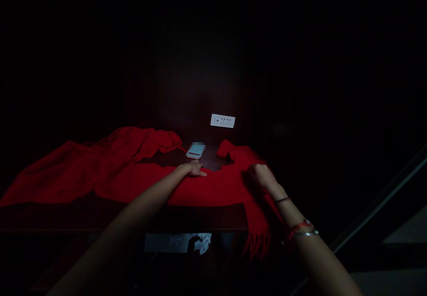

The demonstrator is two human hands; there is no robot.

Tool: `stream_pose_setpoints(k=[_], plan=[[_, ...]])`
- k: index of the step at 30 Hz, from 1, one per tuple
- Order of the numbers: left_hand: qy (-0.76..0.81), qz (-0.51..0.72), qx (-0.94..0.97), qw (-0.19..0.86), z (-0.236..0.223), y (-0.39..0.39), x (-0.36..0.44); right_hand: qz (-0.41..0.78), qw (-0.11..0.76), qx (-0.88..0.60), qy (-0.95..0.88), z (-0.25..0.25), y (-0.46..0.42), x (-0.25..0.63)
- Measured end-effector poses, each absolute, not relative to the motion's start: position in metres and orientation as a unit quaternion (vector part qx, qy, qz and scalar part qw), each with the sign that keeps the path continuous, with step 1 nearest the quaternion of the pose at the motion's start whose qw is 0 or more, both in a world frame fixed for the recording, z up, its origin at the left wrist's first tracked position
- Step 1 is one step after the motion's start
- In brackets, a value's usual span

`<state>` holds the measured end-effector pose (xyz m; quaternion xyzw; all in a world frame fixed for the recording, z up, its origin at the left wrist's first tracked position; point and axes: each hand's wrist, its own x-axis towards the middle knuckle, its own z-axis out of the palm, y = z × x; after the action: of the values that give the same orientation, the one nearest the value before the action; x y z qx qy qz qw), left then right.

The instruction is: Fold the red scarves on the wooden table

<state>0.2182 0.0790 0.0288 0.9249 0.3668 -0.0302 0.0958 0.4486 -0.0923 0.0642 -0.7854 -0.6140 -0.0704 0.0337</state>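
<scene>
Red scarf (213, 189) under left fingers (202, 174)

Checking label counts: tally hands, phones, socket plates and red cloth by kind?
Hands: 2 (left hand, right hand)
Phone: 1
Wall socket plate: 1
Total: 4, excluding red cloth; folds hide whether it's one piece

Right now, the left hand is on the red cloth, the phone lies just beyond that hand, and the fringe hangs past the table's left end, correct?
No: the head view shows the fringe hanging past the table's right end. The left hand is on the red cloth, the phone just beyond that hand.
</scene>
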Motion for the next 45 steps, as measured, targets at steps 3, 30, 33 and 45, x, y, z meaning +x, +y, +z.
stream_pose_setpoints(k=[3, 30, 33, 45], plan=[[0.349, -0.073, 0.918, 0.173, 0.035, 0.090, 0.215, -0.067, -0.020, -0.717, -0.693, 0.070, -0.051, 0.447], [0.378, 0.016, 0.925, 0.033, -0.013, 0.073, 0.057, -0.123, 0.007, -0.703, -0.701, 0.011, -0.051, 0.460], [0.389, -0.003, 0.921, 0.026, -0.009, 0.081, 0.040, -0.102, 0.000, -0.719, -0.687, 0.009, -0.050, 0.467], [0.313, 0.047, 0.948, 0.045, 0.000, 0.039, 0.105, -0.017, -0.009, -0.645, -0.764, 0.018, -0.080, 0.380]])
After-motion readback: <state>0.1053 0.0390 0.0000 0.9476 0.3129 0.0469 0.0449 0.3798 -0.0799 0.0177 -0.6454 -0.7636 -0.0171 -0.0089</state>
